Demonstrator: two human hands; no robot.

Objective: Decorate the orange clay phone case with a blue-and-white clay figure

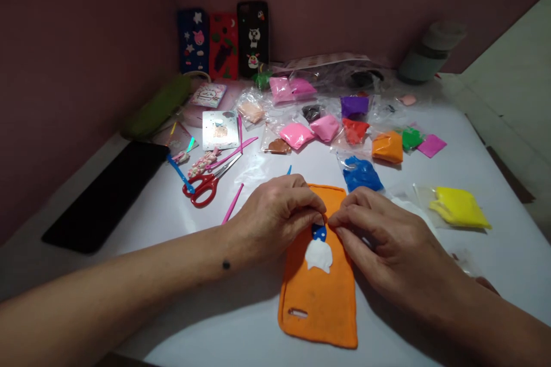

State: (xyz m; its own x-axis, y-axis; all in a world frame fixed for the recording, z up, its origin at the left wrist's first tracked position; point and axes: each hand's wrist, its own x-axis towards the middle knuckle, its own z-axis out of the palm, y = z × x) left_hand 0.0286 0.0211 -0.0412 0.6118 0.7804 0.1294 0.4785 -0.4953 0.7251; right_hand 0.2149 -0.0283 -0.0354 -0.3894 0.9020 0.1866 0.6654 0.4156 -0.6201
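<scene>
Your left hand (282, 212) has thumb and fingertips pinched together at the blue dotted piece (319, 233) on the orange case (321, 298); your right hand's (383, 235) are bunched just beside it. Red scissors (206, 186) lie beyond your left, blue clay pack (361, 173) past your right, nothing between.

At centre bottom we see a flat orange rectangular panel (318, 304), matt and slightly rough like soft clay, bearing a smooth, matt white cat-head-shaped piece (319, 256). At left we find a glossy black flat slab (107, 195). Near centre left, we note scissors with shiny metal blades and smooth red plastic handles (201, 190). At right, we see a matt yellow clay-like block (462, 207) in clear, glossy, creased plastic.
</scene>
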